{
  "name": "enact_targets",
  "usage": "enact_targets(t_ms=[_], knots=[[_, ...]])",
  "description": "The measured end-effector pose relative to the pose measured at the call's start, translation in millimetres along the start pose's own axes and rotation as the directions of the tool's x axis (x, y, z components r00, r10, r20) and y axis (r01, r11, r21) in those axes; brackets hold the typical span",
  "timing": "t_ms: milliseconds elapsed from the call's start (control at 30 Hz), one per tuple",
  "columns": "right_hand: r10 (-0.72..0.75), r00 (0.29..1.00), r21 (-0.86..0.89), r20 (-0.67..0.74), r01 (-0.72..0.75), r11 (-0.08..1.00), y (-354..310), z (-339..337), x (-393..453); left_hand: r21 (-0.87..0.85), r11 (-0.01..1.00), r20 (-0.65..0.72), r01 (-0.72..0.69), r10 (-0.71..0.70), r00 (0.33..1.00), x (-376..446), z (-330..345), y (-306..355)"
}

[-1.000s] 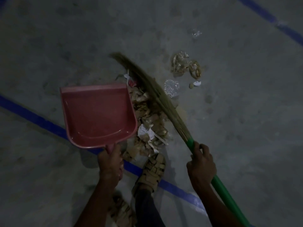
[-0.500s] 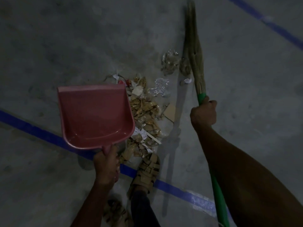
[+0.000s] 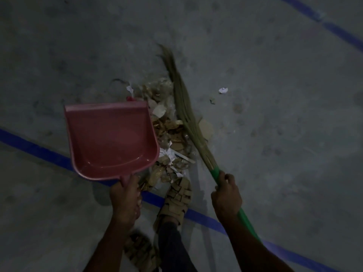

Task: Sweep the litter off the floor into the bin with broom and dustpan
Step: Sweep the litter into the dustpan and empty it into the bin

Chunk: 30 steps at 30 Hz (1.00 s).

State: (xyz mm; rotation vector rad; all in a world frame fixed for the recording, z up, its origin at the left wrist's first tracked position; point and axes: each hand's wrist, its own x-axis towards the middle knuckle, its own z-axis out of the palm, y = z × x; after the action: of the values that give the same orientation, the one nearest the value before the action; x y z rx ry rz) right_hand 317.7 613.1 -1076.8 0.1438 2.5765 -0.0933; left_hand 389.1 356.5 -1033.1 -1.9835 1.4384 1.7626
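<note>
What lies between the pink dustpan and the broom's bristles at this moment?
In the head view, the litter pile, scraps of paper, brown wrappers and clear plastic, fills the floor between the pink dustpan and the broom. The pan looks empty.

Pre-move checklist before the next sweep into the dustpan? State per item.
1. Left hand grips dustpan handle: ok.
2. Right hand grips broom handle: ok.
3. Dustpan mouth faces litter pile: not ok, the pile lies along its right side wall.
4. Dustpan lip flat on floor: cannot tell.
5. Broom bristles on far side of pile: ok.
6. Stray white scrap gathered: not ok, lies apart to the right.
</note>
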Motion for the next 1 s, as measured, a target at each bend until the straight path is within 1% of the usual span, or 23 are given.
enact_targets(t_ms=[100, 200, 300, 400, 467, 500, 600, 667, 767, 833, 900, 1000], knots=[[0.011, 0.999, 0.094, -0.045, -0.007, 0.996, 13, 12, -32, -0.006, 1.0, -0.031, -0.013, 0.013, 0.999, -6, -10, -10], [0.037, 0.99, 0.147, -0.138, -0.016, 0.989, 25, 19, -43, -0.001, 0.999, -0.027, -0.041, 0.041, 0.999, -14, -19, -22], [0.104, 0.969, 0.169, -0.225, -0.066, 0.983, 32, 19, -35, -0.008, 0.999, -0.01, -0.043, 0.043, 0.999, -22, -26, -34], [0.174, 0.949, 0.209, -0.263, -0.12, 0.971, 33, 9, -18, -0.006, 0.998, -0.008, -0.064, 0.064, 0.998, -29, -33, -47], [0.225, 0.945, 0.218, -0.239, -0.174, 0.96, 33, 3, -8, -0.003, 0.995, -0.007, -0.101, 0.101, 0.995, -35, -39, -58], [0.259, 0.945, 0.221, -0.201, -0.214, 0.952, 32, 0, -2, -0.01, 0.993, -0.005, -0.119, 0.119, 0.993, -38, -41, -62], [0.337, 0.941, 0.186, -0.037, -0.325, 0.927, 31, -3, 3, -0.026, 0.991, -0.008, -0.131, 0.131, 0.991, -47, -51, -80], [0.316, 0.948, 0.161, 0.028, -0.317, 0.935, 30, -4, -2, -0.029, 0.996, -0.008, -0.09, 0.09, 0.996, -51, -58, -91], [0.206, 0.976, 0.16, 0.073, -0.215, 0.963, 29, 0, -25, -0.052, 0.998, 0.006, -0.045, 0.046, 0.999, -58, -69, -109], [0.094, 0.993, 0.109, 0.07, -0.101, 0.989, 30, 4, -43, -0.048, 0.999, 0.001, -0.019, 0.019, 1.0, -62, -75, -120], [-0.018, 0.998, 0.042, 0.056, 0.016, 0.999, 33, 7, -59, -0.019, 0.999, -0.005, -0.028, 0.028, 1.0, -70, -81, -130], [-0.069, 0.998, 0.037, 0.013, 0.069, 0.997, 39, 6, -71, 0.016, 0.999, 0.003, -0.051, 0.051, 0.999, -80, -86, -149]])
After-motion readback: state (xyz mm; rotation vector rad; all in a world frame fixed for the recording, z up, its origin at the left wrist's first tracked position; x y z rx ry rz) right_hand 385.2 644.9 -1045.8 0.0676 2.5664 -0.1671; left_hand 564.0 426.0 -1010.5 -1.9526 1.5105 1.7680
